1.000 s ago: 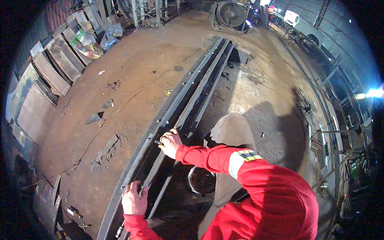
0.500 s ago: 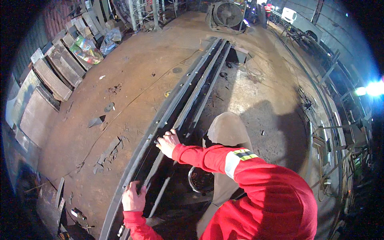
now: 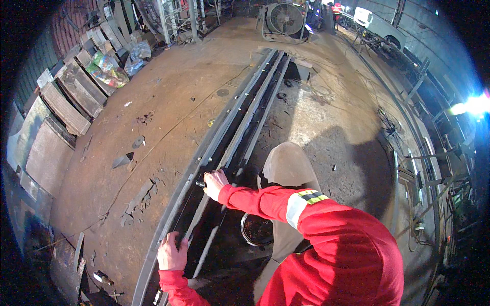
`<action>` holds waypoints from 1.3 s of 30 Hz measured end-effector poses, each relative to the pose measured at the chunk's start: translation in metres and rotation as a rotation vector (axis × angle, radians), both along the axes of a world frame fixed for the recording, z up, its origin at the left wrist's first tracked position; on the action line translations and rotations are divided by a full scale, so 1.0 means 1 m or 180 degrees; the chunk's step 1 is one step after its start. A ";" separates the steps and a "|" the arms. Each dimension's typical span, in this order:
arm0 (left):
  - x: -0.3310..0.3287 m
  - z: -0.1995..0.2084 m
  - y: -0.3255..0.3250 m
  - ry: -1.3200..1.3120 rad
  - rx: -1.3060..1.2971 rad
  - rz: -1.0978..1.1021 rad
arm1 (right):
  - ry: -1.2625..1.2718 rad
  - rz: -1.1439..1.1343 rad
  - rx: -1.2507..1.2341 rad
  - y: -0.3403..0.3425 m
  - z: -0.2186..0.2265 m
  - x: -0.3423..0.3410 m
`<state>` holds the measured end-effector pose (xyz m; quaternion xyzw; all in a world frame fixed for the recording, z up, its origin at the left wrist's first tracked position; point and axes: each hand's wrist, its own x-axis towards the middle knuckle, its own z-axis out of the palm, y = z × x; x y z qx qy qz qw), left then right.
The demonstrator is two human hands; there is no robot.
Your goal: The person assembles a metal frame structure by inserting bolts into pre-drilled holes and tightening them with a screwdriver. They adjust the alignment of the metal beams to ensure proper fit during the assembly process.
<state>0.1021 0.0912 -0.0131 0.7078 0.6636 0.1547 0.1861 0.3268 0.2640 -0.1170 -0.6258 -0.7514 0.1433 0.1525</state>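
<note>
- Gripping the long steel rail assembly (image 3: 240, 122) at two points, the person leans over it where it lies on the rust-brown workshop floor (image 3: 168, 102) and runs away toward the big fan (image 3: 286, 18) at the far end.
- The left hand (image 3: 171, 252) is clenched over the outer rail's top edge, near its close end; it looks like a bracing hold.
- The right hand (image 3: 215, 183), further along the rail from that brace, is closed around a small dark part (image 3: 200, 183), possibly a bolt or short tool, at the rail's inner face; exactly what it is cannot be told.
- Judging by this, the step in hand is fitting or tightening something on the rail, with the other palm steadying the work. The next move would likely call for a firm twist or push at that spot while the brace stays put.
- A dark round bucket (image 3: 256, 229) sits just behind the right forearm, beside the person's knee (image 3: 286, 163).
- Outward of the left grip the floor is open, with only scrap pieces (image 3: 122, 160) scattered well apart; stacked panels (image 3: 66, 102) stand far off by the wall.
- Inward of the right grip the parallel rails crowd close, leaving little room for the wrist.
</note>
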 end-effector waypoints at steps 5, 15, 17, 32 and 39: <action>-0.006 0.003 -0.005 -0.0049 0.0014 0.0052 | -0.0253 0.0106 0.0487 -0.015 0.012 0.001; 0.002 0.019 -0.014 0.0043 0.0001 0.0090 | -0.0081 0.0109 0.0884 -0.007 -0.024 0.000; 0.003 0.013 -0.013 -0.0005 0.0247 0.0009 | 0.0135 -0.0054 0.0938 -0.003 -0.036 0.002; -0.009 0.009 -0.014 -0.0024 0.0021 0.0092 | -0.0268 -0.0052 0.1016 -0.012 -0.015 -0.001; -0.010 0.006 -0.013 -0.0032 0.0062 0.0079 | -0.0159 0.0042 0.0748 -0.015 -0.014 0.003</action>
